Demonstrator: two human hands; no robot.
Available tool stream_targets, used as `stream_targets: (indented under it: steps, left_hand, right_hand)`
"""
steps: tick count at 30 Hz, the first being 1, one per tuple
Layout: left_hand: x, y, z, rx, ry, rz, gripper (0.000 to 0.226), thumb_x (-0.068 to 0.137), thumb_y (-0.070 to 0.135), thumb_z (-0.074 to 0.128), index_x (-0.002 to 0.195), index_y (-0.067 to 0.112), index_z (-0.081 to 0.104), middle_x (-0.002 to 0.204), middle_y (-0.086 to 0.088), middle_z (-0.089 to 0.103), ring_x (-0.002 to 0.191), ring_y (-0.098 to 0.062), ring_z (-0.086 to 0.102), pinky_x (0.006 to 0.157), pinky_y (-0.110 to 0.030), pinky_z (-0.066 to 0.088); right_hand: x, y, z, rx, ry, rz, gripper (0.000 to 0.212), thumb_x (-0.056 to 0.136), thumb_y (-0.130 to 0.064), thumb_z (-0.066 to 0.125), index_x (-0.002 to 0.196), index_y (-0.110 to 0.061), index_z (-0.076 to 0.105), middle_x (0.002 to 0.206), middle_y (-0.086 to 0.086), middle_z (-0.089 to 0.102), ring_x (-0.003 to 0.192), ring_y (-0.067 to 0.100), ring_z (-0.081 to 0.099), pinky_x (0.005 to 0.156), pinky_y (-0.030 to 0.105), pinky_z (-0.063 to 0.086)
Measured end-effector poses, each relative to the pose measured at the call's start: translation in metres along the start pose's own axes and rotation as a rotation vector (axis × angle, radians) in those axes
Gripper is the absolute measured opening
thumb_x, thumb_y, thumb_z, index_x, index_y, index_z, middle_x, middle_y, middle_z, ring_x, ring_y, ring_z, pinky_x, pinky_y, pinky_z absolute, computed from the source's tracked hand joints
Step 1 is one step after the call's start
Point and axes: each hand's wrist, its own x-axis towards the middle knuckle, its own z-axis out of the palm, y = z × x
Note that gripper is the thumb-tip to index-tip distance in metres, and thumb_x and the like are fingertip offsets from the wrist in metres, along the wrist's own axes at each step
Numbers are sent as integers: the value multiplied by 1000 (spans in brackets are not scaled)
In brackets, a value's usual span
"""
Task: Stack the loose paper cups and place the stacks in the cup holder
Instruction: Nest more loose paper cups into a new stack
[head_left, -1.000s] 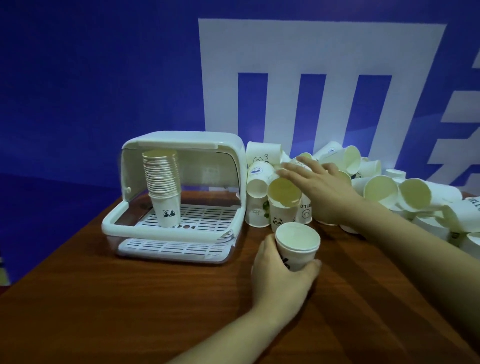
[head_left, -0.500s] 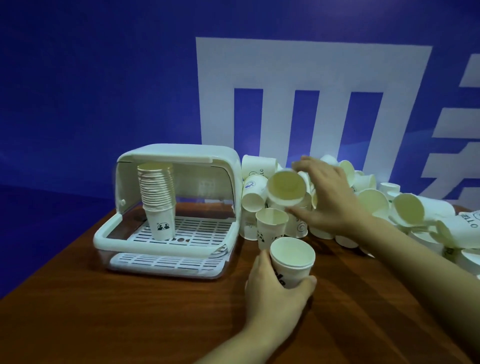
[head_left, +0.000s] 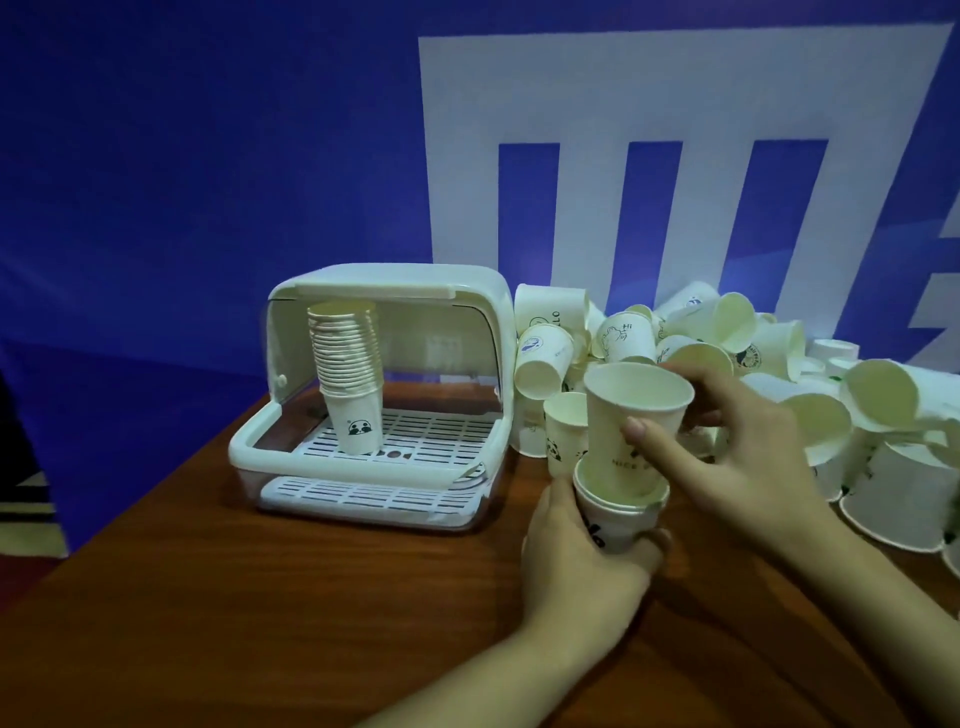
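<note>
My left hand (head_left: 582, 577) grips a short stack of white paper cups (head_left: 615, 512) standing on the wooden table. My right hand (head_left: 727, 467) holds a single paper cup (head_left: 631, 421) upright, its base set into the top of that stack. A big heap of loose paper cups (head_left: 769, 364) lies behind and to the right of my hands. The white cup holder (head_left: 374, 400) stands open at the left, with a tall cup stack (head_left: 348, 374) upright on its slotted tray.
A lone upright cup (head_left: 563, 436) with a panda print stands just left of the held stack. The wooden table (head_left: 260, 623) stretches toward me, its left edge running diagonally. A blue wall with white shapes rises behind.
My right hand lifted a cup out of the heap, turned it upright and brought it down into the stack in my left hand. The camera moved closer.
</note>
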Motion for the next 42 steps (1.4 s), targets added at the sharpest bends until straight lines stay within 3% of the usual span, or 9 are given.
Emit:
stream_targets:
  steps: [4,9,13,18,24,28,33,38,42]
  left_hand:
    - [2,-4,0,-5,-4,1,61,56,46,87,112,45,62,112,14,74,108,-8,71,93,-42,60]
    - [3,-5,-1,-6,-13,-9,61,55,45,85,111,42,61,112,12,74,106,-9,71,91,-43,60]
    - [1,-1,-3,2,-22,-5,60,58,37,84,114,39,62,112,14,73,105,-7,71,91,-43,60]
    - [-1,2,-6,-5,-22,7,60,62,32,87,116,39,62,113,17,72,105,0,68,93,-39,59]
    - [-2,5,-7,-13,-25,20,69,59,43,89,122,43,61,119,18,71,113,-2,66,97,-40,57]
    - [-3,7,-7,16,-27,29,71,56,57,84,120,41,59,120,20,68,114,-2,63,100,-39,55]
    - [-4,8,-10,47,-43,20,66,68,44,91,125,39,58,121,22,66,115,1,61,100,-33,53]
    - [-3,9,-11,50,-45,18,63,70,40,92,124,40,59,121,22,67,114,3,61,98,-28,53]
    - [-5,9,-10,36,-46,21,66,71,36,93,127,38,60,121,22,67,115,2,62,97,-25,52]
  right_hand:
    - [-10,3,6,29,-70,44,70,71,-69,63,129,-32,57,98,-22,68,95,-7,63,79,7,46]
    - [-21,13,6,-18,-168,35,70,80,-69,57,137,-27,57,112,-18,65,108,1,60,92,20,44]
    - [-24,17,7,-59,-143,48,54,88,-62,50,115,-19,70,103,-17,65,98,1,58,86,4,36]
    - [-27,22,10,-113,-251,8,47,95,-53,45,73,-22,73,108,-8,70,100,18,61,92,28,45]
    - [-19,15,-5,-212,-209,-24,47,95,-57,47,111,-23,74,103,-14,71,106,18,61,91,51,49]
    - [-7,20,-49,-302,-204,162,50,83,-61,48,109,-26,71,103,-10,69,97,14,62,85,43,51]
    - [-2,34,-81,-571,-503,351,26,85,-17,63,104,-32,69,92,-14,72,82,2,61,78,34,53]
    - [-6,39,-68,-677,-719,397,66,91,-10,64,148,-37,43,121,-7,57,102,13,50,94,31,48]
    - [-12,33,-55,-920,-824,196,90,92,-23,64,157,-56,11,154,-6,27,139,24,25,111,37,33]
